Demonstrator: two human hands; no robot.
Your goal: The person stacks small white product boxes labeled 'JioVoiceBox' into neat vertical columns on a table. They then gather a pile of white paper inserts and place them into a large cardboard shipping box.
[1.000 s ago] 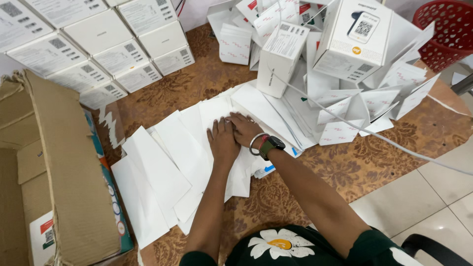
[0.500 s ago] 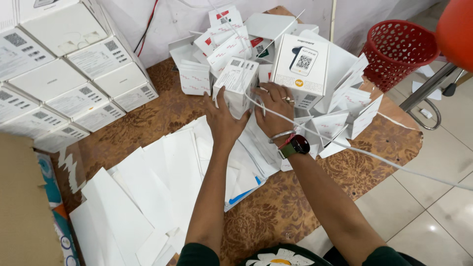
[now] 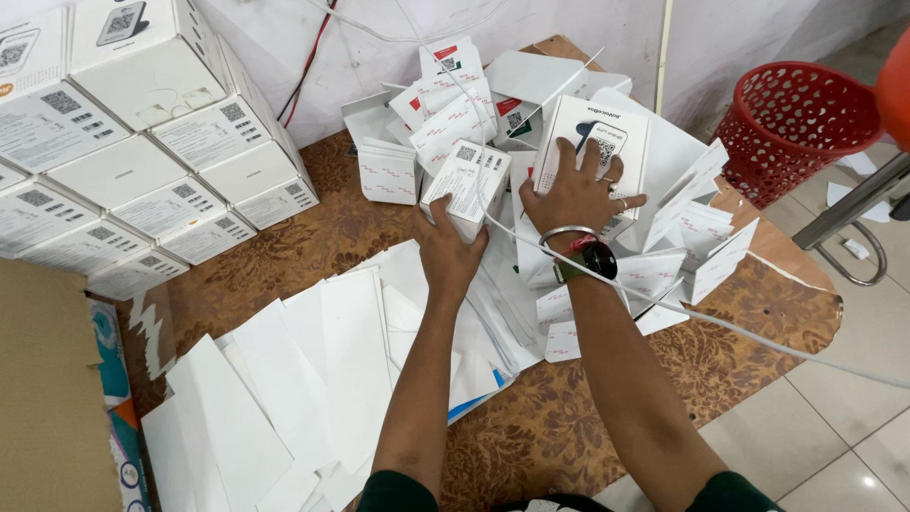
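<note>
Within 1 second we had lifted both hands off the flat white sheets [image 3: 313, 379] and reached to the box heap. Our left hand [image 3: 450, 254] gripped a small white box [image 3: 466, 185] by its near end; our right hand [image 3: 578, 194] lay spread on a larger white box [image 3: 592, 133], so sorting gave way to picking boxes.

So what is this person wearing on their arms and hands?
Both forearms are bare below dark green short sleeves. The right hand has a ring on one of its fingers; its wrist carries a silver bangle and a black watch on a green strap. The left hand wears nothing.
</note>
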